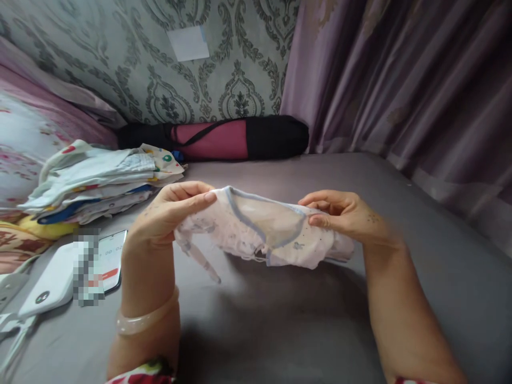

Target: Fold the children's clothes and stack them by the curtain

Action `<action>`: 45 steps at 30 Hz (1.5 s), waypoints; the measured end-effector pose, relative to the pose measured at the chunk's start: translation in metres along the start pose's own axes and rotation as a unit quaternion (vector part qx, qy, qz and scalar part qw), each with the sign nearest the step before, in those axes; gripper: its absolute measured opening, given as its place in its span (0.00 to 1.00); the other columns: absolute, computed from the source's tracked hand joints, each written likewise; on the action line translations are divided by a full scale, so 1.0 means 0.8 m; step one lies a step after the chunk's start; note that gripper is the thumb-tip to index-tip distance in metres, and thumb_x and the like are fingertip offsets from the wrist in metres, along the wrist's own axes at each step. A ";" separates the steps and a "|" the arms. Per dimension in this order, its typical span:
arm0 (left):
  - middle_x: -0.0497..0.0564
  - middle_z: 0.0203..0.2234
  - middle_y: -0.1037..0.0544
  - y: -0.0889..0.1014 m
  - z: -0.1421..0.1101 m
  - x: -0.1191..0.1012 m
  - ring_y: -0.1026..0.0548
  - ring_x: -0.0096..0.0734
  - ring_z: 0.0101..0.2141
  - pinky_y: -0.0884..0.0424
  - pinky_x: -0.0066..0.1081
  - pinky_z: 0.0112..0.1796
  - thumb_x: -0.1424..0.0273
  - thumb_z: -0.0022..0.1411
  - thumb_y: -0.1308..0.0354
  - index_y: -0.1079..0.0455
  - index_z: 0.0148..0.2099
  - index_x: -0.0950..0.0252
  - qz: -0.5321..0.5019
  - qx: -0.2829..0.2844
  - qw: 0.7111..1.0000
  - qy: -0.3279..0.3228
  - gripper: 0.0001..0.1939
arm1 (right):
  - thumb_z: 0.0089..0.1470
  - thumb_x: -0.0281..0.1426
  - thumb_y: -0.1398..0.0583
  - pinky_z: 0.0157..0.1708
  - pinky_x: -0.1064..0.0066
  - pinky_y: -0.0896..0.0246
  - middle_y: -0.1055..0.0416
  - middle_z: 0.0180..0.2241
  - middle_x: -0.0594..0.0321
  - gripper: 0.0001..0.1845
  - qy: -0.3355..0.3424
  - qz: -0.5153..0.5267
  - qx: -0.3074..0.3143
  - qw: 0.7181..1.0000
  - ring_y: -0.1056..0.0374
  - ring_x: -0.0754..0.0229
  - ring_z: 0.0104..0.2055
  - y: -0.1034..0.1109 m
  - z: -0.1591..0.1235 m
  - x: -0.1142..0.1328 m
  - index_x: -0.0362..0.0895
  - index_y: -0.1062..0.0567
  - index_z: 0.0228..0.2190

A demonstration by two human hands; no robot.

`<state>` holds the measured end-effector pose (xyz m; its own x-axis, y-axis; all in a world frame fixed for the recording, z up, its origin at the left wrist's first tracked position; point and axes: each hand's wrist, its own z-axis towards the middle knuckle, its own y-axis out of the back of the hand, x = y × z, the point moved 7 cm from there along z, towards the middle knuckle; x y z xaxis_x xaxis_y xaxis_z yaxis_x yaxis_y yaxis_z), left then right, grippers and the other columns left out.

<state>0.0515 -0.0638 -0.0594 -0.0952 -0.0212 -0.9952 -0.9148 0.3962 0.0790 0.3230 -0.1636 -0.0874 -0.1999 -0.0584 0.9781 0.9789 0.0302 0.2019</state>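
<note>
Here, blue-trimmed baby top [236, 234]: aloft, right of the folded clothes stack [108, 176], apparently stretched to spread its neckline.
Left hand [172, 210]: thumb and fingers closed on one shoulder.
Right hand [344, 216]: pinching the opposite shoulder, likely sharing the weight.

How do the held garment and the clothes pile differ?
Pose: the garment is held up between left hand and right hand; the pile lies stacked.
Count: the garment is one piece; the pile has several layers.
Color: the garment is pale pink with blue-grey edging; the pile mixes pale cloth with strong blue.
Shared: both are cloth with printed motifs.
</note>
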 end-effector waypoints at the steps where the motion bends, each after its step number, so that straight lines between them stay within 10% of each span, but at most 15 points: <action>1: 0.50 0.18 0.26 0.004 0.001 0.004 0.30 0.28 0.18 0.36 0.26 0.19 0.61 0.46 0.32 0.24 0.29 0.65 0.013 0.012 1.000 0.007 0.12 | 0.42 0.43 0.31 0.26 0.72 0.34 0.26 0.26 0.66 0.22 -0.003 0.000 0.004 1.000 0.31 0.62 0.28 -0.002 0.000 -0.001 0.50 0.21 0.41; 10: 0.51 0.23 0.22 -0.022 0.043 0.073 0.29 0.29 0.21 0.36 0.23 0.18 0.59 0.48 0.32 0.21 0.33 0.63 0.072 0.121 0.987 0.073 0.14 | 0.47 0.43 0.34 0.35 0.68 0.30 0.21 0.39 0.61 0.16 -0.024 -0.050 -0.008 0.998 0.26 0.56 0.39 -0.006 0.017 -0.023 0.49 0.18 0.38; 25: 0.51 0.24 0.22 -0.023 0.047 0.075 0.27 0.31 0.23 0.36 0.23 0.20 0.56 0.49 0.34 0.22 0.35 0.64 0.101 0.110 0.987 0.060 0.17 | 0.58 0.36 0.43 0.37 0.67 0.39 0.24 0.37 0.62 0.10 0.098 -0.307 -0.055 0.945 0.31 0.57 0.38 -0.008 0.026 -0.013 0.49 0.22 0.31; 39: 0.46 0.19 0.33 -0.023 0.050 0.052 0.36 0.25 0.22 0.44 0.22 0.20 0.59 0.58 0.44 0.26 0.33 0.65 0.212 0.054 0.972 -0.088 0.14 | 0.60 0.44 0.45 0.28 0.70 0.43 0.28 0.30 0.63 0.15 0.087 -0.230 -0.136 0.960 0.36 0.61 0.29 -0.003 0.036 -0.026 0.47 0.26 0.35; 45: 0.46 0.22 0.32 -0.027 0.049 0.056 0.35 0.24 0.24 0.43 0.22 0.22 0.53 0.58 0.42 0.28 0.36 0.66 0.217 0.100 0.968 -0.077 0.20 | 0.56 0.45 0.42 0.35 0.69 0.38 0.24 0.36 0.59 0.17 0.037 -0.193 -0.053 0.979 0.31 0.58 0.36 -0.006 0.038 -0.038 0.44 0.24 0.37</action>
<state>0.0821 -0.0375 -0.1080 -0.3801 0.3187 -0.8683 -0.7053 0.5075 0.4950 0.3229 -0.1317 -0.1164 -0.5569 -0.1176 0.8222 0.8301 -0.1122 0.5462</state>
